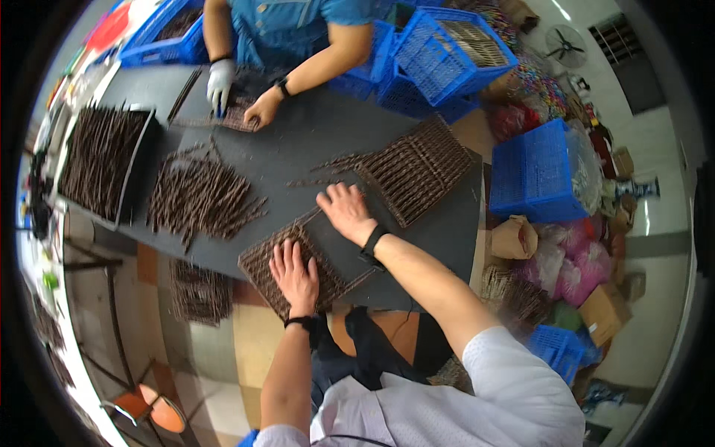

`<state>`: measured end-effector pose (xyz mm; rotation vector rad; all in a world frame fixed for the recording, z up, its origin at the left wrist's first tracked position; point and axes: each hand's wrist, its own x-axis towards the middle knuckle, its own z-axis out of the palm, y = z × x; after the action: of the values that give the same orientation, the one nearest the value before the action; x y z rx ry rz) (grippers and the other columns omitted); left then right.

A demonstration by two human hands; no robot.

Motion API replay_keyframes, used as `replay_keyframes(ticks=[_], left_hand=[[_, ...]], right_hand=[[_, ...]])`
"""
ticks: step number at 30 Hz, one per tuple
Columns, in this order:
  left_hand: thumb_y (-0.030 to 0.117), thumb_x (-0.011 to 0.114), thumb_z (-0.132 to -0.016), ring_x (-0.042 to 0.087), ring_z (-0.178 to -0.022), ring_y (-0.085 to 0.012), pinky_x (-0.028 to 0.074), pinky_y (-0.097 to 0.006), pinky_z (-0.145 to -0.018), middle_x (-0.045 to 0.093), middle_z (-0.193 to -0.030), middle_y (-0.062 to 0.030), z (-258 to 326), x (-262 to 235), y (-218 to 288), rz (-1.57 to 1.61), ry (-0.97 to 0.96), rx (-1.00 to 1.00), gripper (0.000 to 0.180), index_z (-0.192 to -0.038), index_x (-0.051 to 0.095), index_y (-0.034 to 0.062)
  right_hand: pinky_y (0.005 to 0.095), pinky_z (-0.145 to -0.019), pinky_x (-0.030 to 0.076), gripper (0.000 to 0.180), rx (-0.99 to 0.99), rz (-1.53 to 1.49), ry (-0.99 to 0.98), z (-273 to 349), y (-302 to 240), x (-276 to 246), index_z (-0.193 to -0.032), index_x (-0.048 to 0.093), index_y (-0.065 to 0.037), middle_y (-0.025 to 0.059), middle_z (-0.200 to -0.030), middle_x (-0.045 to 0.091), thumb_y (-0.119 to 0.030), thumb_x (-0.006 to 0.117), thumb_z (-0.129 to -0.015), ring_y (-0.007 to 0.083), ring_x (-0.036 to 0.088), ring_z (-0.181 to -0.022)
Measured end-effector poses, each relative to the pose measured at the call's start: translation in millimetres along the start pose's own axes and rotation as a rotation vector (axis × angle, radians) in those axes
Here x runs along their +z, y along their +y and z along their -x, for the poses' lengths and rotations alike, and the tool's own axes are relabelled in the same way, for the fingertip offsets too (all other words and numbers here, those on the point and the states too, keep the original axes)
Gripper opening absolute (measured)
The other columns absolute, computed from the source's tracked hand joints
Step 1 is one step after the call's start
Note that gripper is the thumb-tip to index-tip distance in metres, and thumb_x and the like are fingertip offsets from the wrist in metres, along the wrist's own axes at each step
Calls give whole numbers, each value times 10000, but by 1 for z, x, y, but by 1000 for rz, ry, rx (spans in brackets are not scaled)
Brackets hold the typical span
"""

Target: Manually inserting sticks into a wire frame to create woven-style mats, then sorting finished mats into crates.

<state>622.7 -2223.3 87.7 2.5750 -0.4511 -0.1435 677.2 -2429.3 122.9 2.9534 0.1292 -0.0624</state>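
Note:
My left hand [295, 277] lies flat, fingers spread, on a brown woven panel [261, 257] at the table's near edge. Thin rods or strands stick out from the panel's far and right sides. Just beyond it, my right hand [346, 211] rests with its fingers stretched out and apart, near the ends of loose brown twisted strips [313, 182]. No object shows in its grasp, though its underside is hidden. A larger stack of woven brown panels [421, 167] lies to the right of that hand.
Across the dark table [290, 141], a person in blue [279, 33] works on another woven piece [240, 115], one hand gloved. Brown strips form a loose pile [197, 194] and fill a tray [104, 164] at left. Blue crates [525, 175] and bags [573, 261] stand at right.

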Motion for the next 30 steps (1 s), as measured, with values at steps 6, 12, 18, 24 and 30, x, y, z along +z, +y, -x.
replay_keyframes(ticks=[6,12,18,24,30], left_hand=[[328,629,-869,246,-1428,-326,145,-489,-1177,396,-1484,-106,9,10,-2,-68,11,40,572,-1360,468,83],[316,657,-851,236,-1432,-327,138,-499,-1175,372,-1498,-105,24,-1,-4,-101,-84,237,633,-1391,421,85],[356,645,-869,244,-1426,-345,148,-505,-1170,372,-1498,-110,32,-11,2,-188,-138,389,618,-1378,444,69],[352,674,-885,369,-1276,-396,304,-480,-1063,403,-1368,-229,113,-5,5,68,433,-598,633,-1340,401,6],[449,683,-858,485,-1156,-315,422,-459,-982,419,-1301,-194,113,4,3,750,534,-1125,735,-1338,381,-20]], right_hand=[[433,-879,415,155,-137,12,-80,-12,3,-17,-882,685,-133,45,-860,705,-197,543,-885,202,666,-860],[406,-802,460,180,-78,-117,-183,48,18,-17,-837,722,-142,67,-887,691,-200,555,-871,230,641,-920],[452,-861,460,176,23,-258,-92,85,27,20,-1014,607,-77,93,-1080,592,-178,494,-924,257,602,-996],[398,-738,527,149,61,-193,-86,98,21,35,-1023,583,-93,79,-952,635,-167,504,-921,235,637,-919],[374,-708,568,168,125,-248,-128,96,20,37,-1002,622,-63,109,-956,661,-156,513,-914,262,662,-902]])
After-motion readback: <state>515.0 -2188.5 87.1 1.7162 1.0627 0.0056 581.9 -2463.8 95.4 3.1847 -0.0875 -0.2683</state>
